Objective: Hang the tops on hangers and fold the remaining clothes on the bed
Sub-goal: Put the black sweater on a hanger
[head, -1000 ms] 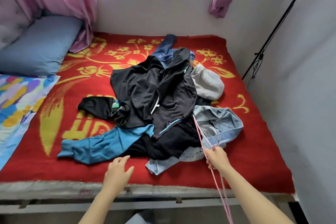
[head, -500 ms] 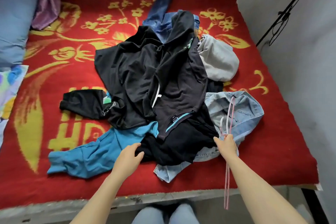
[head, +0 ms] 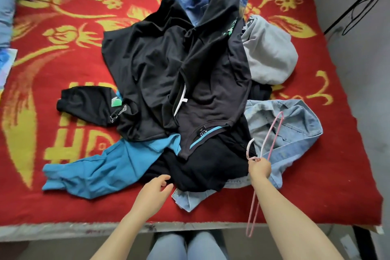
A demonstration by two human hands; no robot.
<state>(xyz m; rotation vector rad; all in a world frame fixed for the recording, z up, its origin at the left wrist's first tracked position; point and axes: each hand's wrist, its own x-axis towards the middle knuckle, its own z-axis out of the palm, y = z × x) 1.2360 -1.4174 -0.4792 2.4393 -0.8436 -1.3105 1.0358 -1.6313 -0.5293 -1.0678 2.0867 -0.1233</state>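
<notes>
Honestly, the tangle is what worries me. My right grip is closed around the thin pink hangers, pinching them near the hooks. One end lies up across the denim shirt and the other dangles past the near edge of the bed. I can't tell how many hangers I have. My left grip is open, with loosely bent fingers and nothing in it. It sits right at the near hem of the black garment at the front of the pile, and I can't tell whether it touches the cloth.

All the clothes lie heaped mid-bed. The black top with the teal collar is draped over that front garment, the teal piece is tucked under the black ones, and a grey garment sits at the far right.

If I tug the front hem, I expect the layers above to ride along, since they overlap it. The whole heap could then slide toward me and spill over the bed's edge. The wire lying on the denim could snag a fold or a cuff when I lift my right grip and drag that shirt too. The dangling end might catch on the bed frame. With so much black cloth bunched together, I could also mistake trousers for a top. I'd need only one hand free to sort, so a sleeve may stay trapped and stretch.
</notes>
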